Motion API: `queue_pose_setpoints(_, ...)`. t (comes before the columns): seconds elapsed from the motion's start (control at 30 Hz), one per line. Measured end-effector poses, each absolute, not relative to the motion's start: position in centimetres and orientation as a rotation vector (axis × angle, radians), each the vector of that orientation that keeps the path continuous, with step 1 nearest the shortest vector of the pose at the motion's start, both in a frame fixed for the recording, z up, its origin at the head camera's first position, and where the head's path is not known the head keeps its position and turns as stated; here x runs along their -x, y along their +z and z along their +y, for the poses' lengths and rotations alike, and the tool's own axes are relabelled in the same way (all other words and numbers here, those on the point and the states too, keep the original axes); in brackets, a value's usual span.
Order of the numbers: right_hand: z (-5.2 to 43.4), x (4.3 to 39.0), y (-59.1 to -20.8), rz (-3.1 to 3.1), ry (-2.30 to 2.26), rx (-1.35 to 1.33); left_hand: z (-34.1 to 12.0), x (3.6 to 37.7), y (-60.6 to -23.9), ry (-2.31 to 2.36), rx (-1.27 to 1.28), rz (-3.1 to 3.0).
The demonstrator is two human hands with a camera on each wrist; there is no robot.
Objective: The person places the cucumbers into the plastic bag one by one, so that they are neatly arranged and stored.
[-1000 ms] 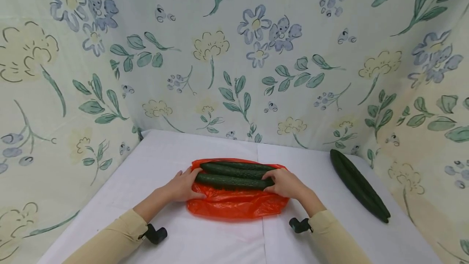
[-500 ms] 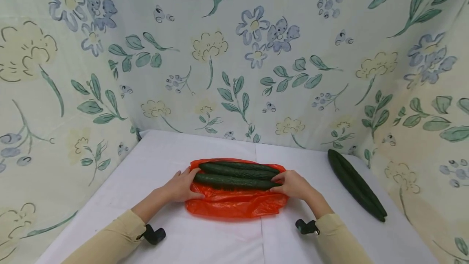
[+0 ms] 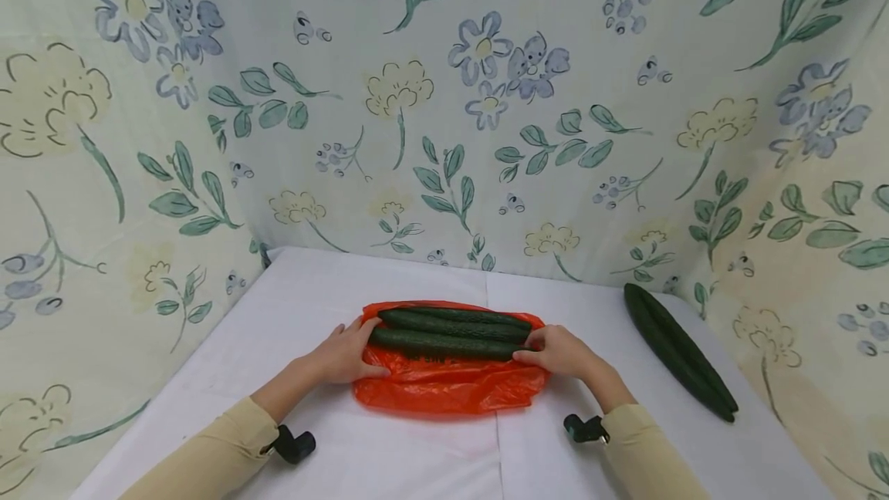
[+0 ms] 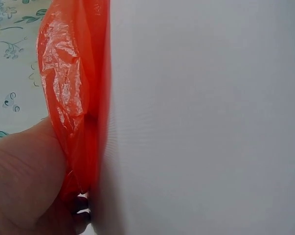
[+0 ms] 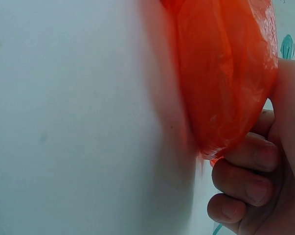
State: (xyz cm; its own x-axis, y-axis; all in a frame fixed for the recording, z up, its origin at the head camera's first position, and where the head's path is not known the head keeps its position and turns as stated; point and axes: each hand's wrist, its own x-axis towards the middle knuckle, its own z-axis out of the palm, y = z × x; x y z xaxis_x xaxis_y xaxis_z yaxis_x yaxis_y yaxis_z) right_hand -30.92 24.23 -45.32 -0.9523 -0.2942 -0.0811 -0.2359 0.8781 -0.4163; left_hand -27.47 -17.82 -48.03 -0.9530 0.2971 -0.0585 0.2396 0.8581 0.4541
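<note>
An orange plastic bag lies flat on the white table. Dark green cucumbers lie side by side across its far half. My left hand cups the bag's left end, fingers over the front cucumber's tip and thumb on the plastic. My right hand grips the bag's right end beside the cucumber tips. In the right wrist view my curled fingers close round the bunched bag. In the left wrist view my hand presses against crumpled plastic.
Two more cucumbers lie together near the table's right edge. Floral cloth hangs behind and along both sides of the table. Black wrist cameras sit under both sleeves.
My right hand has slid a little rightward, off the front cucumber's end to the bag's right edge. The left hand and the cucumbers have stayed put.
</note>
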Motion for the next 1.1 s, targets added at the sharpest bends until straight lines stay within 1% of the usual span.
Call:
queue_pose_setpoints(0.23, 24.3, 30.7, -45.5, 2.919, -0.577, 0.320, -17.5, 27.3, -47.7, 0.683, -0.416, 2.901)
queue_pose_setpoints(0.8, 24.6, 30.4, -45.3, 3.002, -0.461, 0.243, -17.2, 27.2, -47.5, 0.665, -0.380, 2.916)
queue_pose_setpoints(1.1, 24.2, 30.4, -44.0, 3.009, -0.491, 0.239, -17.1, 26.9, -47.1, 0.671, -0.359, 2.923)
